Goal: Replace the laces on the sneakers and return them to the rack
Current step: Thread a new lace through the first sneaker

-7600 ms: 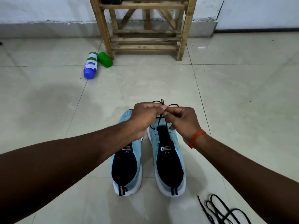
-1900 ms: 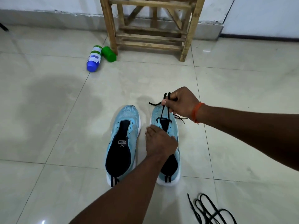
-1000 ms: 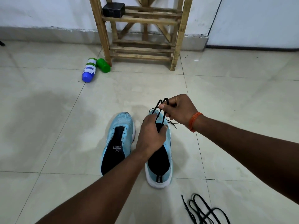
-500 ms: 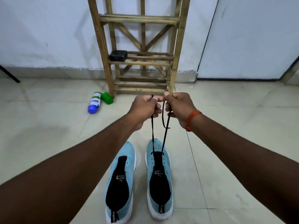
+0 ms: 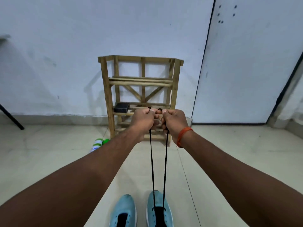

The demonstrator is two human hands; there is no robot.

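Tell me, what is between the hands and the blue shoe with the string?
The black lace: two tight strands run from the left hand and right hand down to the right sneaker, in the head view.

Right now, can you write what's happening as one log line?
left hand: holds lace end | right hand: holds other end | lace: taut, up from sneaker | rack: behind hands

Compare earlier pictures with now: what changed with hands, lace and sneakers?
The left hand let go of the right-hand light-blue knit sneaker and gripped one strand of the thin black lace; the right hand holds the other. Both rose, pulling it taut. The other light-blue sneaker and the wooden slatted rack stayed put.
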